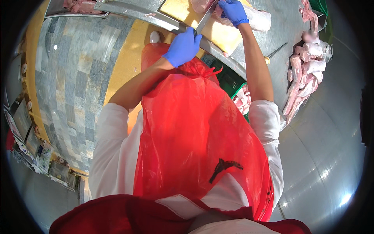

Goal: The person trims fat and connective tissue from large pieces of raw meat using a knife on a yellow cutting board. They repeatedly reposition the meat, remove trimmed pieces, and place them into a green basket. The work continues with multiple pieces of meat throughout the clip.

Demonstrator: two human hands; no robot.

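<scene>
Blue gloves cover both hands. My left hand [183, 46] is closed round the handle of a knife [204, 19], whose blade angles up across the yellow cutting board [175, 13]. My right hand [233, 12] has its fingers curled at a pale pink piece of meat [257, 19] on the board, beside the upper part of the blade; exactly what the fingertips grip is unclear. A red plastic apron [194, 128] covers my front.
More cuts of meat [307, 66] lie piled on the steel table [284, 27] at right, near a thin metal tool [276, 51] with a yellow handle. A green crate [237, 89] with meat sits below the table's edge. A metal tray [82, 13] holds meat at upper left.
</scene>
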